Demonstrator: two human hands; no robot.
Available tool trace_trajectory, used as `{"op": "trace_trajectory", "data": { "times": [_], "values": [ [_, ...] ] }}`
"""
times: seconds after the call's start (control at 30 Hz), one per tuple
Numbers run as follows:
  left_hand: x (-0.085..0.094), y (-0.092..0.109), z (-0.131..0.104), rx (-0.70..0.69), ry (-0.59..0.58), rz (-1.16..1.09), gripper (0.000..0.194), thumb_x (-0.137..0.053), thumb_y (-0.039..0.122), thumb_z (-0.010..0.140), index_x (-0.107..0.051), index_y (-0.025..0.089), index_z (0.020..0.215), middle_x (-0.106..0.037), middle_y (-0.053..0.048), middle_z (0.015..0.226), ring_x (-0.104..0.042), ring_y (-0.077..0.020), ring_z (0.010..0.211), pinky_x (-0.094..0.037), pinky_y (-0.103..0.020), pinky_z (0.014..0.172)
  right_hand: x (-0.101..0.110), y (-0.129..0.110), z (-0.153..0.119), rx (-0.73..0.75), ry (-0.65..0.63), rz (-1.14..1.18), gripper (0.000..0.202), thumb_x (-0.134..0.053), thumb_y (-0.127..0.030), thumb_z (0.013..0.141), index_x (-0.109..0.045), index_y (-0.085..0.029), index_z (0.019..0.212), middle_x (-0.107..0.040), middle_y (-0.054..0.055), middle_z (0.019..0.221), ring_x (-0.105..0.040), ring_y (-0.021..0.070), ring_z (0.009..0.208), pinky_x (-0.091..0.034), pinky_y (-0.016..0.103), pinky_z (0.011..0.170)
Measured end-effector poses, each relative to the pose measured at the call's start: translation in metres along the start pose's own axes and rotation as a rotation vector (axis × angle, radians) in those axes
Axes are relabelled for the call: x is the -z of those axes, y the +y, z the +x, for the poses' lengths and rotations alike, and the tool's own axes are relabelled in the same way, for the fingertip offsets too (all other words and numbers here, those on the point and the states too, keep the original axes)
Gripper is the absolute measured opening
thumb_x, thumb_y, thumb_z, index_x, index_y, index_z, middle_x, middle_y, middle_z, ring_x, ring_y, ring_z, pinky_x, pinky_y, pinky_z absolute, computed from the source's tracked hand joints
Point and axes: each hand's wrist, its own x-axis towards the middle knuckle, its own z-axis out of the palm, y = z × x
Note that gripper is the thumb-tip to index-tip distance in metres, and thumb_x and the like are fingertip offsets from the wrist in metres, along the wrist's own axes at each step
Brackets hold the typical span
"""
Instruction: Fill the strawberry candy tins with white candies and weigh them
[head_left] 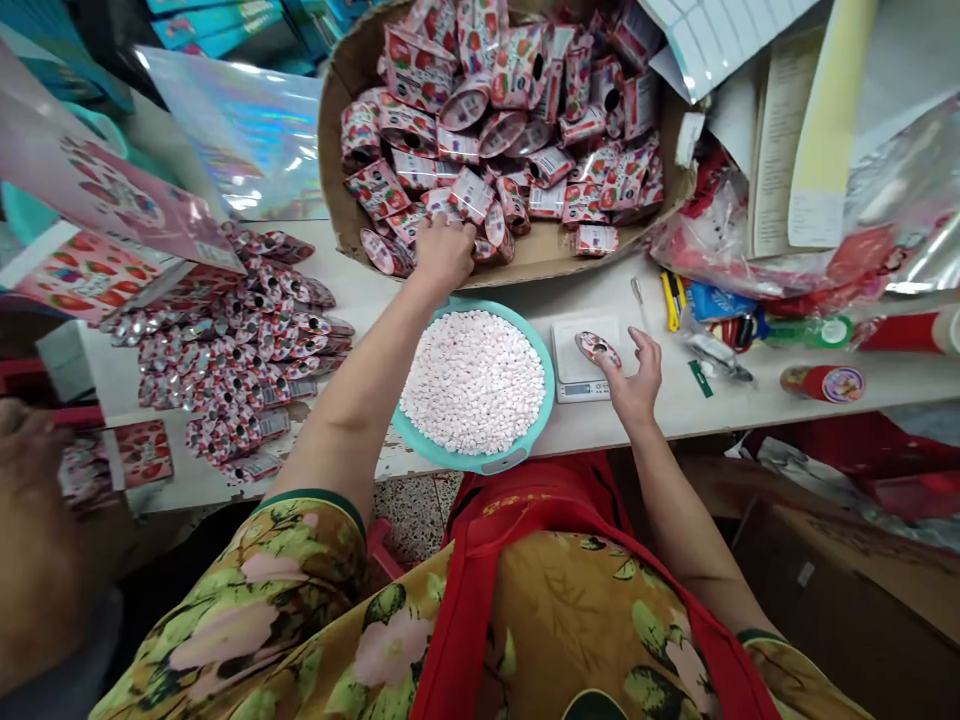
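My left hand reaches over the near edge of a cardboard box, its fingers apart and touching the small strawberry-print packets heaped inside. At the white digital scale, my right hand is open with thumb and fingers spread. One oval-ended packet lies over the scale, against or just beside the thumb of that hand. Between my arms sits a turquoise bowl full of small white-pink pieces.
Many packets are piled on the table's left. Another person's blurred arm shows at the far left. Papers, plastic bags, a yellow cutter and a red jar lie on the right. A small spoon is behind my right hand.
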Motion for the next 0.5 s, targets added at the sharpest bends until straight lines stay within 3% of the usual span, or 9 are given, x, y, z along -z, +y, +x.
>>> {"op": "trace_trajectory", "data": {
  "times": [0.07,0.13,0.2,0.23,0.3,0.33,0.4,0.5],
  "values": [
    [0.019,0.007,-0.030,0.026,0.146,-0.144,0.033,-0.051,0.026,0.097,-0.057,0.006,0.124,-0.059,-0.019,0.125,-0.048,-0.0368,0.129,-0.032,-0.063,0.111,0.010,-0.028,-0.008,0.038,0.038,0.021,0.053,-0.072,-0.047,0.083,-0.060,-0.025,0.130,-0.061,0.012,0.129,-0.056,0.0292,0.127,-0.050,0.053,0.107],
    [0.040,0.019,-0.074,-0.015,0.259,-0.289,0.042,-0.049,0.035,0.100,-0.052,0.008,0.133,-0.055,-0.017,0.127,-0.049,-0.0334,0.128,-0.037,-0.058,0.109,0.012,-0.062,-0.018,0.091,-0.029,0.081,0.056,-0.074,-0.045,0.083,-0.058,-0.028,0.135,-0.060,0.011,0.134,-0.055,0.0287,0.130,-0.051,0.051,0.106],
    [0.051,0.034,-0.123,-0.149,0.217,-0.402,0.045,-0.051,0.040,0.099,-0.053,0.016,0.136,-0.057,-0.015,0.125,-0.055,-0.0298,0.118,-0.046,-0.051,0.101,0.004,-0.093,-0.027,0.140,-0.216,0.157,0.070,-0.080,-0.044,0.077,-0.054,-0.031,0.140,-0.058,0.008,0.140,-0.052,0.0296,0.135,-0.050,0.051,0.110],
    [0.051,0.041,-0.147,-0.245,0.127,-0.484,0.043,-0.053,0.042,0.098,-0.055,0.021,0.136,-0.061,-0.013,0.120,-0.059,-0.0279,0.110,-0.050,-0.048,0.096,-0.002,-0.104,-0.032,0.149,-0.334,0.196,0.073,-0.083,-0.044,0.074,-0.054,-0.032,0.141,-0.059,0.007,0.140,-0.052,0.0297,0.135,-0.049,0.051,0.111],
    [0.036,0.049,-0.185,-0.322,-0.041,-0.674,0.042,-0.055,0.045,0.096,-0.057,0.029,0.135,-0.066,-0.010,0.113,-0.064,-0.0257,0.103,-0.054,-0.043,0.092,-0.016,-0.119,-0.043,0.097,-0.531,0.278,0.071,-0.085,-0.045,0.072,-0.059,-0.032,0.137,-0.064,0.006,0.135,-0.059,0.0287,0.129,-0.049,0.048,0.111],
    [0.024,0.050,-0.198,-0.290,-0.062,-0.741,0.042,-0.056,0.045,0.095,-0.057,0.030,0.135,-0.067,-0.009,0.113,-0.065,-0.0252,0.104,-0.054,-0.043,0.093,-0.021,-0.121,-0.049,0.032,-0.588,0.314,0.070,-0.086,-0.045,0.071,-0.061,-0.030,0.135,-0.067,0.005,0.131,-0.063,0.0276,0.122,-0.051,0.046,0.108],
    [-0.008,0.047,-0.210,-0.122,0.040,-0.739,0.043,-0.054,0.046,0.095,-0.056,0.028,0.135,-0.066,-0.011,0.122,-0.062,-0.0268,0.114,-0.050,-0.045,0.102,-0.026,-0.120,-0.062,-0.133,-0.623,0.370,0.073,-0.089,-0.044,0.064,-0.064,-0.027,0.131,-0.071,0.005,0.121,-0.068,0.0251,0.111,-0.055,0.041,0.101],
    [-0.050,0.043,-0.207,0.040,0.178,-0.499,0.047,-0.054,0.050,0.095,-0.057,0.021,0.132,-0.058,-0.016,0.138,-0.051,-0.0324,0.130,-0.039,-0.051,0.112,-0.023,-0.110,-0.083,-0.303,-0.662,0.426,0.070,-0.094,-0.041,0.054,-0.071,-0.023,0.118,-0.073,0.004,0.111,-0.069,0.0225,0.101,-0.056,0.036,0.095]
  ]
}}
